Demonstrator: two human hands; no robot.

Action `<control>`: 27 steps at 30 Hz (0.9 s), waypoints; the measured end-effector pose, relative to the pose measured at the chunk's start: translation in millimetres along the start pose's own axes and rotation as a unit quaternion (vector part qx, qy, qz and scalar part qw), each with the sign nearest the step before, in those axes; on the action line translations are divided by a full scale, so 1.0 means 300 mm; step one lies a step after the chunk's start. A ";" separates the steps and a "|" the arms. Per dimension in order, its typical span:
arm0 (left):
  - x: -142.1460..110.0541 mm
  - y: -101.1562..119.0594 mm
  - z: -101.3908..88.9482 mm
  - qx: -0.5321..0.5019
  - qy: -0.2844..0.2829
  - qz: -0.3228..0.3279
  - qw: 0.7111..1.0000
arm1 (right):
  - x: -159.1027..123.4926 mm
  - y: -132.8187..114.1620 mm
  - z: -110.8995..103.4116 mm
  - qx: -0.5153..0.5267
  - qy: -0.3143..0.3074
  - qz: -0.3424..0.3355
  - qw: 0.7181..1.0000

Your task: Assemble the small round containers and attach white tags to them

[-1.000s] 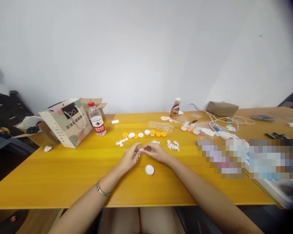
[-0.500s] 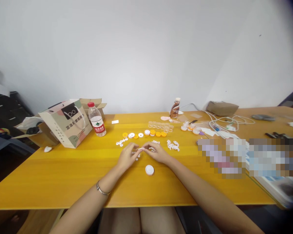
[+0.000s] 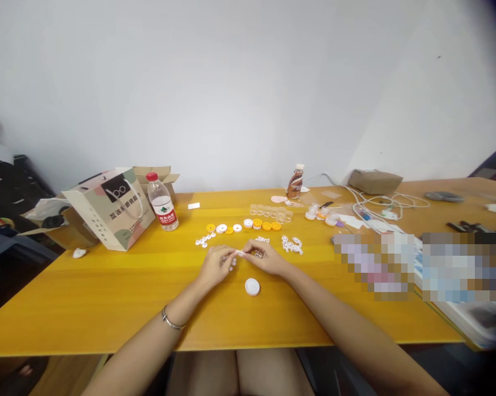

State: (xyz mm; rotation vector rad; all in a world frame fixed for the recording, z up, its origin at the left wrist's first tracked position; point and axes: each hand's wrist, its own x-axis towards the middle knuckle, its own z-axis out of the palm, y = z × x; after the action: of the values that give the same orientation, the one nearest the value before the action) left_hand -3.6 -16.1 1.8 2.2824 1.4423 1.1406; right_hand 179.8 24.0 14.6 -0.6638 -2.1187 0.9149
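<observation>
Between my two hands is a small white plastic part (image 3: 240,253), pinched at both ends by the fingertips. My left hand (image 3: 217,265) is closed on its left end and my right hand (image 3: 265,257) on its right end. The part's exact shape is mostly covered by fingers. Just in front of the hands lies a round white cap (image 3: 252,286). Several small white pieces (image 3: 232,264) show beneath my left hand. Flat white cut-out pieces (image 3: 292,245) lie in a loose pile to the right, and small white knobs (image 3: 204,239) sit to the left.
Behind the hands runs a row of yellow and white discs (image 3: 257,224), with clear rings (image 3: 271,212) farther back. A water bottle (image 3: 163,202) and paper bag (image 3: 111,209) stand left. A brown drink bottle (image 3: 295,182) and white cables (image 3: 357,201) are at the back right.
The fingers have shifted slightly around the small white part, with my left fingers drawn closer together on it. The whole view has moved a little; objects on the table stay put.
</observation>
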 end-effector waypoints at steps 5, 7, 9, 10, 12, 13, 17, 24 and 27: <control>0.001 0.000 0.002 -0.011 -0.004 0.001 1.000 | 0.000 0.004 -0.001 0.027 0.001 0.012 1.000; 0.002 0.002 0.002 -0.007 -0.007 0.001 1.000 | 0.001 0.002 -0.001 0.041 0.002 0.019 0.999; 0.002 0.005 0.001 -0.004 -0.011 0.003 1.000 | 0.002 0.000 -0.002 0.054 0.003 0.027 0.998; 0.003 0.008 0.000 -0.003 -0.011 0.004 1.000 | 0.003 -0.001 -0.003 0.058 0.003 0.031 0.998; 0.003 0.011 -0.002 -0.003 -0.011 0.005 1.000 | 0.003 -0.002 -0.004 0.062 0.003 0.037 0.997; 0.003 0.012 -0.002 -0.004 -0.012 0.004 1.000 | 0.003 -0.001 -0.005 0.061 0.002 0.039 0.997; 0.004 0.013 -0.003 -0.020 -0.018 -0.010 1.000 | 0.004 0.006 0.000 0.047 0.005 0.043 0.998; 0.002 0.009 0.007 -0.007 -0.014 -0.008 1.000 | 0.007 0.024 0.017 0.020 -0.007 0.014 1.000; 0.000 0.010 0.005 0.006 -0.023 -0.002 1.000 | 0.008 0.028 0.019 0.008 -0.008 0.009 1.000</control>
State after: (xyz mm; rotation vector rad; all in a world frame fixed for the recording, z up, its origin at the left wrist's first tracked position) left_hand -0.6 -17.3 2.5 2.2970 1.4397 1.0738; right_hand 175.3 28.4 6.3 -0.6705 -2.1207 0.9479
